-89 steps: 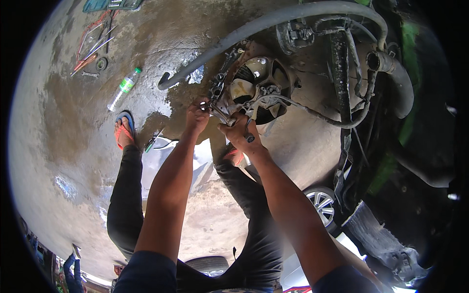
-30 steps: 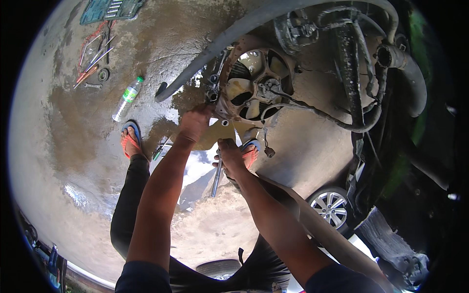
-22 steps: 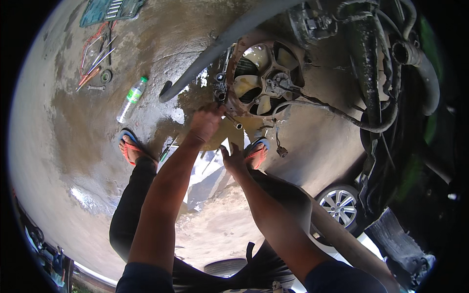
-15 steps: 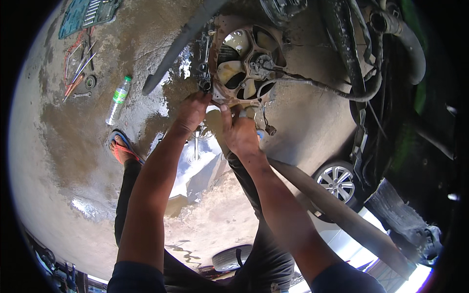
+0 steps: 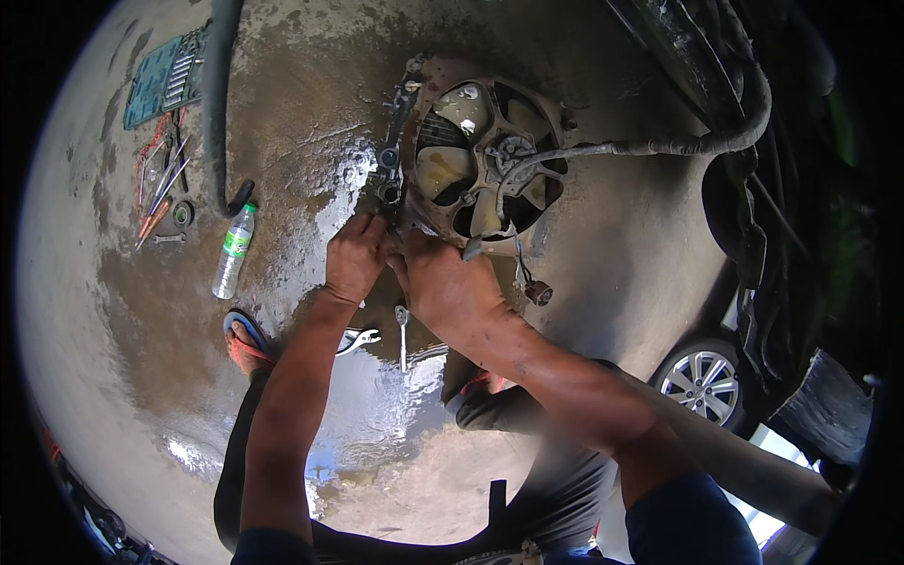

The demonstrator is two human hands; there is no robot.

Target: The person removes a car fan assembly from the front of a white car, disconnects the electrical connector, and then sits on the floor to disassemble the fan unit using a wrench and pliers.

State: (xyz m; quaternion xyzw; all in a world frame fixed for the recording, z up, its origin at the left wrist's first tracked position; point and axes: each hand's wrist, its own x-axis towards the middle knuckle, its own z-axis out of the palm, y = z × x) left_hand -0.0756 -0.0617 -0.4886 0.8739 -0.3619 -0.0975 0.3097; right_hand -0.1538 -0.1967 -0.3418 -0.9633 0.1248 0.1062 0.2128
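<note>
A dirty radiator fan with a round shroud (image 5: 407,141) is in front of me, its pale blades (image 5: 443,169) showing through the openings. Along its left side runs a dark radiator end tank (image 5: 388,160). At the lower left corner of the shroud, my left hand (image 5: 356,259) has its fingers curled in a pinch; what they hold is hidden. My right hand (image 5: 452,287) bends over that same corner, its fingers closed at the shroud's lower edge and its thumb close to the left hand. A ratchet wrench (image 5: 403,330) and pliers (image 5: 358,339) lie on the wet floor below my hands.
A black hose (image 5: 218,113) hangs at the upper left, near a plastic bottle (image 5: 234,252). Beyond lie loose screwdrivers (image 5: 155,221) and an open socket set (image 5: 168,77). A wiring harness (image 5: 650,148) crosses from the fan to the vehicle at right. A connector (image 5: 538,293) dangles below the shroud.
My view has shifted, so the hose, bottle and fan sit elsewhere in it. The right hand has turned further over the shroud corner. The ratchet and pliers now show more plainly.
</note>
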